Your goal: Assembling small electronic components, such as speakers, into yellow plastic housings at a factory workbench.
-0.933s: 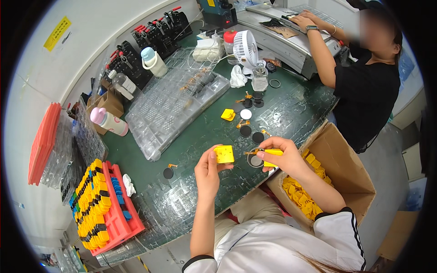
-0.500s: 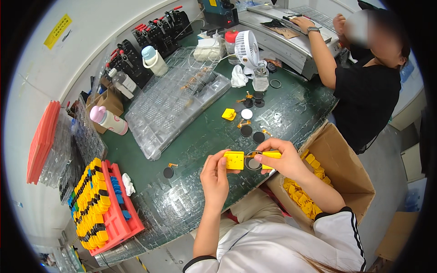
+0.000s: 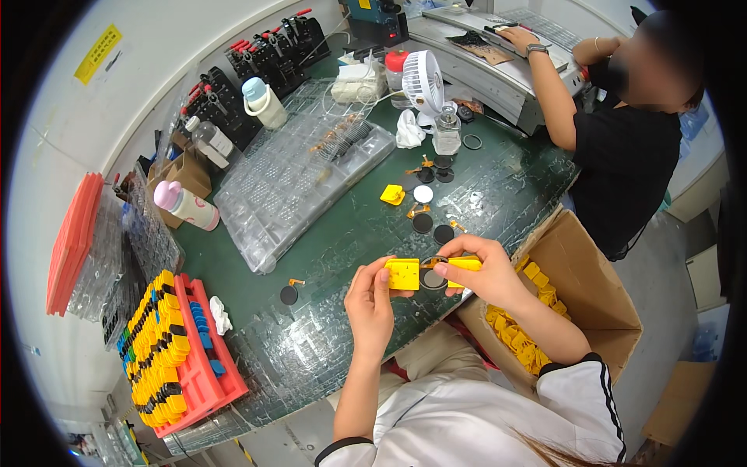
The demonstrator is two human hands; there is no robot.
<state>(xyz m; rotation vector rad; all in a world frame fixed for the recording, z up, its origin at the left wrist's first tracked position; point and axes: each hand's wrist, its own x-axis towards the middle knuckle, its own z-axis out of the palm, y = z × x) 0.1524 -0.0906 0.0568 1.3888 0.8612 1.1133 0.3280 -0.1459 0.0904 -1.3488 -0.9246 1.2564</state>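
My left hand pinches a flat square yellow plastic piece by its left side. My right hand grips a second yellow plastic piece, with a dark-rimmed round disc between thumb and fingers. That disc sits between the two yellow pieces; whether it is joined to either I cannot tell. Beyond my hands lie black round discs, some with orange flex strips, a white disc and another yellow piece. To the left lies one black disc with an orange strip.
An open cardboard box with many yellow pieces stands at my right. A red rack of yellow pieces is at left. A clear compartment tray, bottles and a white fan stand farther back. A co-worker sits at far right.
My hands and the pieces in them stay almost still. The co-worker's head and raised hand have shifted.
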